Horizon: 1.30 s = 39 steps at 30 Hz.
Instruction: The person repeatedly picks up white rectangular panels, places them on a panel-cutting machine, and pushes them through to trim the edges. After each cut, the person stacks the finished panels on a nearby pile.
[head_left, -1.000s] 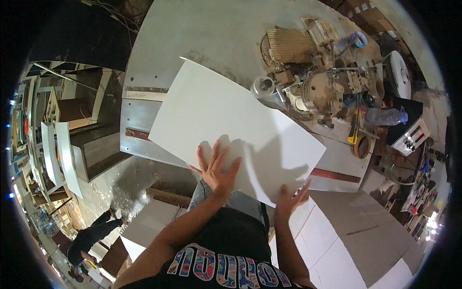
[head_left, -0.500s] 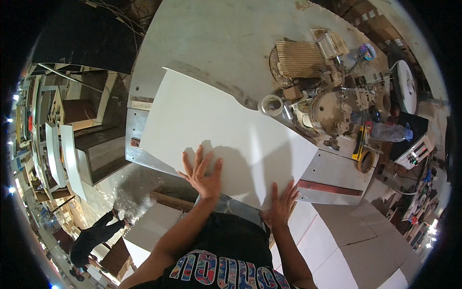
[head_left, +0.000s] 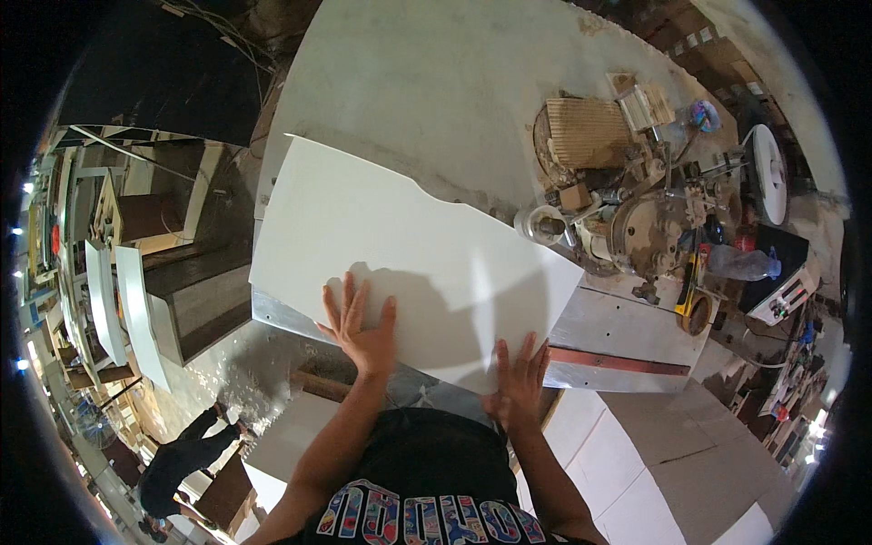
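Grey worktop (head_left: 427, 82), bent by the lens, fills the middle, with a dusty machine (head_left: 640, 234) and a clear bottle (head_left: 745, 263) toward its right edge. Bold multicoloured lettering (head_left: 427, 513) crosses the person's black shirt (head_left: 436, 445); pale marks on cartons (head_left: 718, 54) at upper right are too small to read. One white panel (head_left: 400, 218) lies askew at the worktop's near left corner. On it the left hand (head_left: 359, 336) rests, fingers widely spread; the right hand (head_left: 519, 386) lies over its near right edge, fingers straight, slightly parted, neither grasping anything
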Motion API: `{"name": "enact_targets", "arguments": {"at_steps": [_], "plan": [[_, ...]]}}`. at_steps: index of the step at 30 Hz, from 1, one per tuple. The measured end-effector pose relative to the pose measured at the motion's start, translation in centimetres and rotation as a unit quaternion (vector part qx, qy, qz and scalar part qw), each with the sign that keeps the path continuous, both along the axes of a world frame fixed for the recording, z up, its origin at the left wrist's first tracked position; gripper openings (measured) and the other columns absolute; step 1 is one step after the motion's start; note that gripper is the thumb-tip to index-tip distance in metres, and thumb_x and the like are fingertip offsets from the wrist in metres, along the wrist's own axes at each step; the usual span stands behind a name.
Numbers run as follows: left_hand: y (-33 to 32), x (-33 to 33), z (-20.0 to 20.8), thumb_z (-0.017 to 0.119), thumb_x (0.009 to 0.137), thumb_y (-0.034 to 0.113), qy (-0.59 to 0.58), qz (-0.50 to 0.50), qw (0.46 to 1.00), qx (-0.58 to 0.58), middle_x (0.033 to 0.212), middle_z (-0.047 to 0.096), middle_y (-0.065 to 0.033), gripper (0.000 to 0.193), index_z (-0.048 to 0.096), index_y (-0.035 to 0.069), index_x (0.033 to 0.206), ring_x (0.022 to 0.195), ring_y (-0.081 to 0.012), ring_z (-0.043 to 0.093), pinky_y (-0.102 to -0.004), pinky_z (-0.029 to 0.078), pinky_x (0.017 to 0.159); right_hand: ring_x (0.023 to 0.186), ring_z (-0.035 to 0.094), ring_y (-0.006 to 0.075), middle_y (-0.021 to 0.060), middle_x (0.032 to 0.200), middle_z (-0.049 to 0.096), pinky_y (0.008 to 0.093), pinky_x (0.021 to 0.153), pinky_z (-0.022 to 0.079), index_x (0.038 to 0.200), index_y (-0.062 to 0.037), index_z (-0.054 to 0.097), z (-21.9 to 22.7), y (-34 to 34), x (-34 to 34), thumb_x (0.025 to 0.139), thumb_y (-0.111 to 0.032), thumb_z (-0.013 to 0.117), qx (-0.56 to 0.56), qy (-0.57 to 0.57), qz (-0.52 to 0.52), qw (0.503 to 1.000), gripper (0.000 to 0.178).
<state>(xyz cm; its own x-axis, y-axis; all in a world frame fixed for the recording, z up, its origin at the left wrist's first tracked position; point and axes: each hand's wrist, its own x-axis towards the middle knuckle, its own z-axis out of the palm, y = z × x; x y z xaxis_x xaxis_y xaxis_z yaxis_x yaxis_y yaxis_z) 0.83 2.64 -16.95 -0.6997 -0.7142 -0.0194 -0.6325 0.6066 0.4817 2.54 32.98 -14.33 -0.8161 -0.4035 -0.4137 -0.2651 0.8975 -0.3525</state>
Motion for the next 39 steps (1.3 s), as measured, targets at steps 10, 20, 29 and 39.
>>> {"name": "enact_targets", "arguments": {"at_steps": [10, 20, 29, 39], "plan": [[-23.0, -0.7, -2.3, 0.092, 0.084, 0.059, -0.018, 0.019, 0.990, -0.136, 0.179, 0.039, -0.0128, 0.103, 0.050, 0.014, 0.167, 0.167, -0.0392, 0.029, -0.0765, 0.014, 0.130, 0.154, 0.024, 0.0753, 0.0416, 0.172, 0.024, 0.0798, 0.126, 0.026, 0.170, -0.0156, 0.037, 0.6, -5.4, -2.1, 0.069, -0.038, 0.099, -0.072, 0.064, 0.027, 0.995, 0.122], [-34.6, -1.5, 0.1, 0.089, 0.079, 0.073, -0.129, 0.064, 0.990, -0.017, 0.155, 0.061, -0.0195, 0.108, 0.057, 0.004, 0.157, 0.144, -0.0420, 0.054, -0.0607, 0.034, 0.124, 0.155, 0.024, 0.0726, 0.0381, 0.176, 0.018, 0.0795, 0.127, 0.024, 0.175, -0.0169, 0.030, 1.0, -11.2, -2.4, 0.069, -0.055, 0.099, -0.089, 0.099, 0.050, 0.990, 0.131], [-37.1, 0.8, -0.1, 0.093, 0.073, 0.075, -0.108, 0.188, 0.966, 0.138, 0.152, 0.064, -0.0169, 0.108, 0.062, 0.007, 0.150, 0.148, -0.0401, 0.052, -0.0627, 0.033, 0.123, 0.164, 0.024, 0.0570, 0.0348, 0.179, 0.017, 0.0620, 0.134, 0.025, 0.174, -0.0045, 0.027, 2.3, -13.1, -7.5, 0.080, -0.054, 0.093, -0.097, 0.072, 0.027, 0.992, 0.125], [-36.9, 3.6, -1.9, 0.094, 0.075, 0.073, 0.009, 0.232, 0.956, 0.177, 0.147, 0.067, -0.0228, 0.112, 0.058, 0.002, 0.155, 0.141, -0.0421, 0.059, -0.0600, 0.032, 0.123, 0.135, 0.060, 0.0257, 0.0149, 0.148, 0.063, 0.0425, 0.118, 0.046, 0.162, 0.0055, 0.042, 0.3, -15.0, -13.6, 0.103, -0.012, 0.078, -0.464, -0.088, -0.360, 0.805, 0.071]]}}
